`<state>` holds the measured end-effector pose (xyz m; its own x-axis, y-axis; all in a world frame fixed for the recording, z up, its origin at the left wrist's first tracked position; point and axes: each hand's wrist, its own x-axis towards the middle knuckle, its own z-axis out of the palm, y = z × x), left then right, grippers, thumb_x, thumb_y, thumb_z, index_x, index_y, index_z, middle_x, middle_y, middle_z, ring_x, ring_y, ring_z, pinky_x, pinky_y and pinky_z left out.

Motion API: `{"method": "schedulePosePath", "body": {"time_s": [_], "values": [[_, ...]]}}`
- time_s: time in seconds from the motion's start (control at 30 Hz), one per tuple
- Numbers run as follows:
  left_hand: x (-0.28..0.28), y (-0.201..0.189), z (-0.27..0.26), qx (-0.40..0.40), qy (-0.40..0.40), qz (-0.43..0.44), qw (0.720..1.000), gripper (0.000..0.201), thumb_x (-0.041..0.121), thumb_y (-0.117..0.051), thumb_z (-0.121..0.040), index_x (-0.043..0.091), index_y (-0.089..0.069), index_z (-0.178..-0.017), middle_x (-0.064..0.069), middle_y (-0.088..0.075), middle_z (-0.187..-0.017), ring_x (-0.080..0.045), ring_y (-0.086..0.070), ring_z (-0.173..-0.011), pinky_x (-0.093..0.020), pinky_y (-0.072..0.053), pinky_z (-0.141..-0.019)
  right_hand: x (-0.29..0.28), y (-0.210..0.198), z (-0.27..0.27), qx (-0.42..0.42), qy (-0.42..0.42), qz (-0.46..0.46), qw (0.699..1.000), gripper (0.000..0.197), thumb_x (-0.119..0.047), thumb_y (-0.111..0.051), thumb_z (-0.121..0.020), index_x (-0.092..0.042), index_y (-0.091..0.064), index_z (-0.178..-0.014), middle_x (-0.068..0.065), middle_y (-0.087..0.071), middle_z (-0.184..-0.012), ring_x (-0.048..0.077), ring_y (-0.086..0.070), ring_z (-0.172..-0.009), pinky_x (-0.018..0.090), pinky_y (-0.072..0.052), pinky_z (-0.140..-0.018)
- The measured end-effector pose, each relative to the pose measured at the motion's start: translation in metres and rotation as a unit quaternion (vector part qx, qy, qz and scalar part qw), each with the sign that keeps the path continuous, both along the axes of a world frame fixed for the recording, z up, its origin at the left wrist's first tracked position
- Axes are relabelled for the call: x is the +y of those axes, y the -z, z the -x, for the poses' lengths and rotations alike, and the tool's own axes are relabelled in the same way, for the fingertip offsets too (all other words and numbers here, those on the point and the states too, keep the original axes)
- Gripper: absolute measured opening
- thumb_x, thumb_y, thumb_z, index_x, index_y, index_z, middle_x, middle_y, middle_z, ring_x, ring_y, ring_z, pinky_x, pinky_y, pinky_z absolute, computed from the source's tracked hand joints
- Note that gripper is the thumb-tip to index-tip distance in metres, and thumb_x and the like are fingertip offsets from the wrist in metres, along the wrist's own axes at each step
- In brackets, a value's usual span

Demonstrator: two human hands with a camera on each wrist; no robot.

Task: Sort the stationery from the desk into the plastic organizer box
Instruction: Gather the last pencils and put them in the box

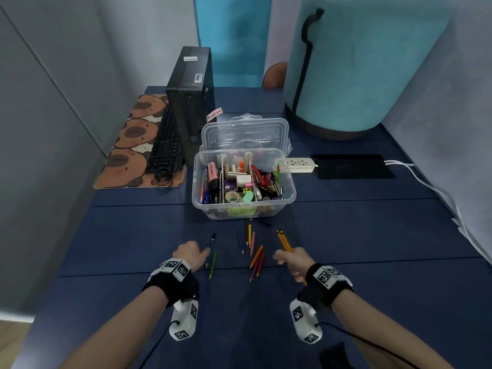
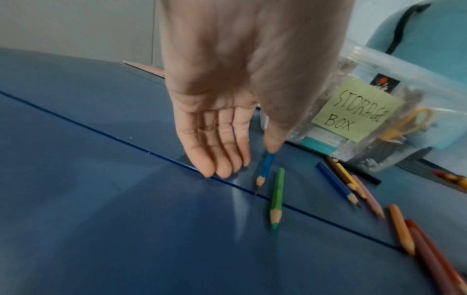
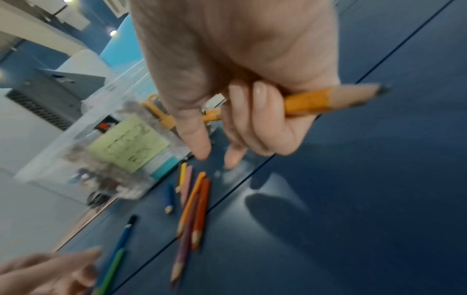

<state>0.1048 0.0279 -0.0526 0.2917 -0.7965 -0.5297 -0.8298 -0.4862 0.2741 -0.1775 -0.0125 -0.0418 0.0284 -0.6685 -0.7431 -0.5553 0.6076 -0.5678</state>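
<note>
A clear plastic organizer box (image 1: pixel 243 206) labelled "STORAGE BOX" (image 2: pixel 353 111) stands open mid-desk, holding pens, tape and erasers in its compartments. Several coloured pencils (image 1: pixel 254 251) lie loose in front of it. A blue pencil (image 1: pixel 212 243) and a green pencil (image 1: pixel 213 265) lie further left. My left hand (image 1: pixel 190 253) has straight fingers (image 2: pixel 220 167) touching the desk, and its thumb tip rests on the blue pencil (image 2: pixel 265 167) beside the green pencil (image 2: pixel 277 195). My right hand (image 1: pixel 291 259) grips yellow pencils (image 1: pixel 283 239) in its curled fingers (image 3: pixel 262 111), their points (image 3: pixel 353 95) sticking out.
The box's lid (image 1: pixel 245 133) leans behind it. A black computer tower (image 1: pixel 190 102), keyboard (image 1: pixel 165 145) and patterned mat (image 1: pixel 125 145) fill the back left. A power strip (image 1: pixel 299 165), black pad (image 1: pixel 351 166) and large teal cylinder (image 1: pixel 359 62) sit back right.
</note>
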Motion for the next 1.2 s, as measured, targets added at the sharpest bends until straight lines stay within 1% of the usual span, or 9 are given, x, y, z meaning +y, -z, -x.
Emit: {"method": "schedulePosePath", "body": {"time_s": [0.1, 0.23, 0.37, 0.53, 0.7, 0.8, 0.93, 1.1, 1.2], "values": [[0.003, -0.001, 0.003, -0.020, 0.040, -0.045, 0.998, 0.054, 0.067, -0.057, -0.078, 0.016, -0.047, -0.063, -0.001, -0.058, -0.069, -0.023, -0.064, -0.077, -0.027, -0.047, -0.065, 0.006, 0.001, -0.027, 0.045, -0.083, -0.001, 0.996, 0.048, -0.052, -0.070, -0.079, -0.005, -0.060, -0.080, -0.004, -0.034, -0.041, 0.012, -0.033, -0.035, 0.021, -0.026, -0.038], [0.001, -0.002, 0.011, -0.024, 0.048, -0.041, 0.998, 0.054, 0.065, -0.066, -0.072, 0.016, -0.049, -0.085, -0.003, -0.055, -0.089, -0.022, -0.056, -0.080, -0.028, -0.044, -0.064, 0.008, 0.010, -0.052, 0.144, -0.152, 0.056, 0.976, 0.054, -0.067, -0.066, -0.072, -0.017, -0.047, -0.069, 0.000, -0.055, -0.072, 0.018, -0.054, -0.063, 0.026, -0.037, -0.049], [-0.012, -0.003, 0.020, -0.027, 0.035, -0.034, 0.998, 0.047, 0.051, -0.069, -0.078, 0.013, -0.050, -0.097, -0.008, -0.058, -0.108, -0.027, -0.061, -0.099, -0.032, -0.048, -0.074, 0.004, 0.008, -0.060, 0.185, -0.188, 0.076, 0.962, 0.043, -0.059, -0.066, -0.076, -0.020, -0.047, -0.074, 0.004, -0.062, -0.093, 0.023, -0.062, -0.082, 0.029, -0.046, -0.064], [-0.022, -0.006, 0.025, -0.018, 0.020, -0.057, 0.998, 0.041, 0.047, -0.070, -0.078, 0.012, -0.054, -0.092, -0.010, -0.064, -0.109, -0.026, -0.064, -0.099, -0.032, -0.051, -0.076, -0.005, 0.006, -0.056, 0.184, -0.192, 0.085, 0.960, 0.041, -0.052, -0.066, -0.081, -0.016, -0.052, -0.092, 0.008, -0.063, -0.105, 0.027, -0.063, -0.096, 0.033, -0.052, -0.077], [-0.025, -0.001, 0.021, 0.001, 0.021, -0.068, 0.997, 0.040, 0.047, -0.069, -0.079, 0.011, -0.054, -0.089, -0.011, -0.066, -0.107, -0.025, -0.066, -0.097, -0.032, -0.053, -0.079, -0.006, -0.022, -0.050, 0.200, -0.263, 0.086, 0.940, 0.057, -0.064, -0.052, -0.081, -0.018, -0.048, -0.113, 0.006, -0.059, -0.114, 0.027, -0.059, -0.104, 0.034, -0.048, -0.084], [-0.025, 0.004, 0.019, -0.003, 0.027, -0.060, 0.998, 0.045, 0.046, -0.068, -0.081, 0.009, -0.057, -0.105, -0.011, -0.063, -0.114, -0.027, -0.063, -0.104, -0.032, -0.050, -0.082, -0.016, -0.074, -0.059, 0.112, -0.322, 0.092, 0.935, 0.040, -0.050, -0.028, -0.096, -0.019, -0.053, -0.086, 0.004, -0.060, -0.091, 0.024, -0.057, -0.086, 0.032, -0.042, -0.074], [-0.023, 0.007, 0.019, -0.016, 0.031, -0.045, 0.998, 0.051, 0.043, -0.064, -0.085, 0.008, -0.051, -0.120, -0.012, -0.056, -0.124, -0.029, -0.058, -0.111, -0.032, -0.048, -0.086, -0.060, -0.133, -0.085, -0.130, -0.140, 0.067, 0.979, 0.030, -0.026, -0.035, -0.097, -0.011, -0.055, -0.080, -0.004, -0.034, -0.057, 0.011, -0.030, -0.046, 0.022, -0.027, -0.044], [-0.022, 0.006, 0.009, -0.011, 0.046, -0.061, 0.997, 0.042, 0.039, -0.061, -0.089, 0.008, -0.054, -0.116, -0.011, -0.059, -0.121, -0.028, -0.061, -0.108, -0.032, -0.050, -0.083, -0.108, -0.137, -0.140, -0.200, -0.066, 0.009, 0.978, 0.015, -0.004, -0.039, -0.097, -0.006, -0.054, -0.093, 0.001, -0.039, -0.061, 0.013, -0.039, -0.052, 0.025, -0.036, -0.048], [-0.018, 0.007, -0.005, -0.014, 0.051, -0.065, 0.996, 0.038, 0.034, -0.059, -0.089, 0.008, -0.055, -0.116, -0.011, -0.060, -0.121, -0.029, -0.061, -0.108, -0.033, -0.050, -0.085, -0.121, -0.124, -0.170, -0.209, -0.044, -0.034, 0.976, 0.020, 0.002, -0.033, -0.098, -0.005, -0.046, -0.084, 0.007, -0.045, -0.066, 0.015, -0.044, -0.057, 0.024, -0.039, -0.049]]}}
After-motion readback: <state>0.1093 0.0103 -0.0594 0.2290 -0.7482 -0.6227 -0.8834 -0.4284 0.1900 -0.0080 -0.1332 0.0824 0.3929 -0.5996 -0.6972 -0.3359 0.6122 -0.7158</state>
